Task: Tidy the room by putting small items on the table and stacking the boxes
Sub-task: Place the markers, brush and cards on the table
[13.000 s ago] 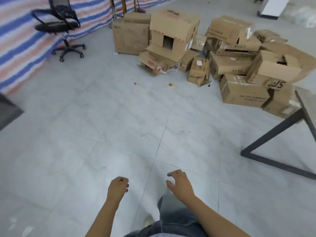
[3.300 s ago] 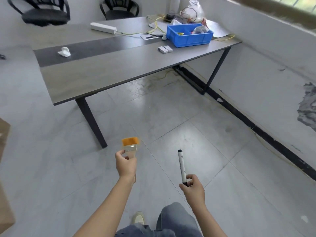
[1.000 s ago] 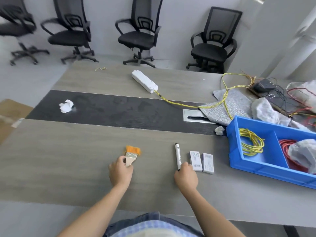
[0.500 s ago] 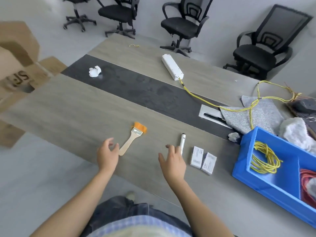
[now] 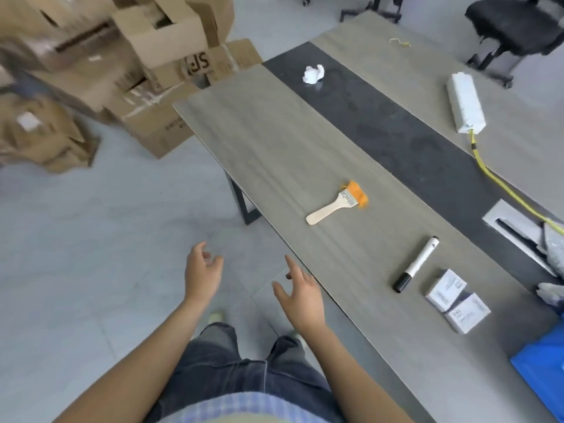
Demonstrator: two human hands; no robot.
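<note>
The left hand [image 5: 201,277] and right hand [image 5: 300,296] have drawn back off the grey wooden table [image 5: 268,138], empty, fingers loose. The wooden-handled orange-bristled brush [image 5: 337,203] and white black-capped marker [image 5: 416,264] lie released on it, apart. Brown cardboard boxes [image 5: 146,71] now show beyond its end.

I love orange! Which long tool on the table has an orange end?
The flat wooden-handled paintbrush: its bristles are orange. The white marker pen ends in a black cap instead.
</note>
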